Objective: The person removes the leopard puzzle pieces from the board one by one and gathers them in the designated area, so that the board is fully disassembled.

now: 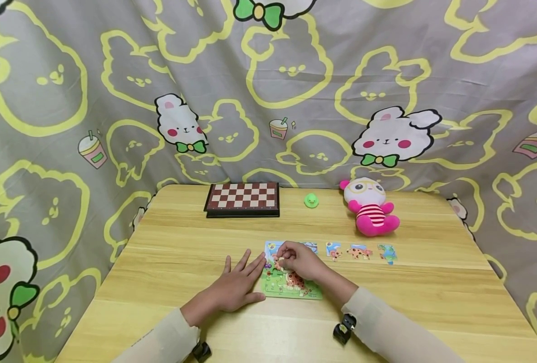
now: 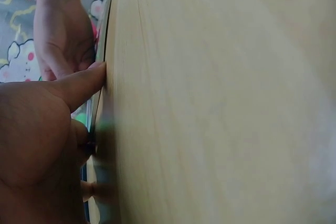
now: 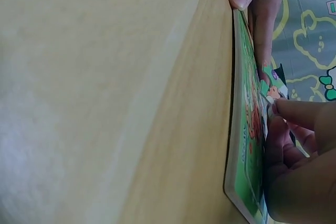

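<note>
A jigsaw puzzle board (image 1: pixel 275 289) with a green and blue animal picture lies flat on the table. Over its upper part, my right hand (image 1: pixel 301 260) pinches a puzzle piece (image 3: pixel 276 88) between thumb and fingers; the piece is tilted up from the board in the right wrist view. My left hand (image 1: pixel 238 286) lies with fingers spread along the board's left side, its thumb touching the near edge. To the right of the board three loose puzzle pieces (image 1: pixel 334 250) lie in a row. The right hand hides part of the picture.
A folded checkered chessboard (image 1: pixel 243 196) lies at the back left of the wooden table (image 1: pixel 159 262). Right of it are a small green duck toy (image 1: pixel 311 200) and a pink plush doll (image 1: pixel 371 209). A patterned curtain (image 1: pixel 259 121) hangs behind.
</note>
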`<action>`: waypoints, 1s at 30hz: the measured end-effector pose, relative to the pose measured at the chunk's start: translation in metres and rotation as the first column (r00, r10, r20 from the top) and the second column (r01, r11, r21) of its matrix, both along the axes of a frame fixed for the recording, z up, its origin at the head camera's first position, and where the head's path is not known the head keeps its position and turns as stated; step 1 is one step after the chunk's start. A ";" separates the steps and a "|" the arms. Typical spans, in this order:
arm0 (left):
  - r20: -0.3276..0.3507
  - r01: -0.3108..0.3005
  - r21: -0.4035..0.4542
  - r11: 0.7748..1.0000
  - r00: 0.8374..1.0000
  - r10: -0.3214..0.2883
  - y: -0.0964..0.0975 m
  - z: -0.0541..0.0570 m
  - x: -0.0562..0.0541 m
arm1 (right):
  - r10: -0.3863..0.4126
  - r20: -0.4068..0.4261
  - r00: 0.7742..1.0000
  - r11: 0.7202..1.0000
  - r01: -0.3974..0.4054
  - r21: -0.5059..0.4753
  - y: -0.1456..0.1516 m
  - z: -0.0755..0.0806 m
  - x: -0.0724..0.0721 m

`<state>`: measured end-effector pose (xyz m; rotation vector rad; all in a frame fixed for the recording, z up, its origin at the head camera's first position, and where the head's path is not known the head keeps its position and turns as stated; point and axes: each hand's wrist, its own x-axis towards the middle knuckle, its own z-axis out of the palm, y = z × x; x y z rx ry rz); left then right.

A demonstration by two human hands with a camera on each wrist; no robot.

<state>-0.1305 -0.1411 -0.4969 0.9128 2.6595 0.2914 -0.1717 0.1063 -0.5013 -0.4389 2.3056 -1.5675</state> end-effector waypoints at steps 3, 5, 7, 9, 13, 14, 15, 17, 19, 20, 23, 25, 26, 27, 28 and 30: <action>-0.001 0.001 0.001 1.000 1.000 -0.001 0.000 0.001 0.000 | -0.012 0.015 1.000 1.000 0.012 -0.025 0.000 0.000 0.000; 0.000 0.001 0.001 1.000 1.000 -0.001 0.000 0.001 0.000 | -0.020 0.019 1.000 0.999 0.021 -0.033 0.001 0.000 0.000; 0.001 0.002 -0.001 1.000 1.000 -0.002 0.000 0.001 -0.001 | -0.025 0.023 0.999 0.999 0.026 -0.040 0.002 0.001 0.000; 0.003 0.002 -0.003 1.000 1.000 -0.002 0.000 0.000 -0.001 | -0.024 0.023 0.999 0.999 0.025 -0.045 0.003 0.001 0.000; 0.006 0.002 -0.004 1.000 1.000 -0.002 0.000 0.000 -0.001 | -0.010 0.008 1.000 0.999 0.010 -0.034 0.006 0.004 -0.001; 0.008 0.001 -0.002 1.000 1.000 -0.001 0.000 0.000 -0.001 | -0.007 0.003 1.000 1.000 0.007 -0.028 0.007 0.005 -0.001; 0.009 0.000 -0.001 1.000 1.000 0.000 0.000 0.000 -0.001 | -0.004 -0.003 1.000 1.000 0.004 -0.023 0.008 0.005 -0.001; 0.009 -0.001 0.001 1.000 1.000 0.001 0.000 0.000 -0.001 | -0.001 -0.014 1.000 1.000 0.001 -0.014 0.010 0.006 -0.001; 0.010 -0.001 0.002 1.000 1.000 0.001 0.001 0.001 -0.001 | 0.002 -0.026 1.000 1.000 -0.002 -0.009 0.013 0.007 -0.001; 0.010 -0.002 0.003 1.000 1.000 0.002 0.001 0.001 -0.001 | 0.001 -0.030 1.000 1.000 -0.001 -0.006 0.015 0.007 0.000; 0.009 -0.001 0.002 1.000 1.000 0.001 0.001 0.000 -0.001 | -0.004 -0.039 0.999 1.000 0.004 -0.006 0.020 0.008 0.003; 0.010 -0.001 0.002 1.000 1.000 0.001 0.001 0.000 -0.001 | -0.013 -0.040 0.999 1.000 0.013 0.002 0.023 0.008 0.005; 0.010 -0.002 0.002 1.000 1.000 0.002 0.001 0.000 -0.001 | -0.016 -0.039 0.999 1.000 0.016 0.003 0.025 0.009 0.006; 0.011 -0.001 0.003 1.000 1.000 0.001 0.001 0.000 -0.001 | -0.021 -0.038 0.999 1.000 0.021 0.007 0.027 0.008 0.007; 0.011 0.000 0.003 1.000 1.000 0.000 0.001 0.000 -0.001 | -0.023 -0.039 0.999 1.000 0.024 0.012 0.030 0.008 0.008; 0.010 0.003 0.003 1.000 1.000 -0.003 0.000 0.000 -0.001 | -0.029 -0.042 0.999 0.999 0.030 0.021 0.034 0.007 0.010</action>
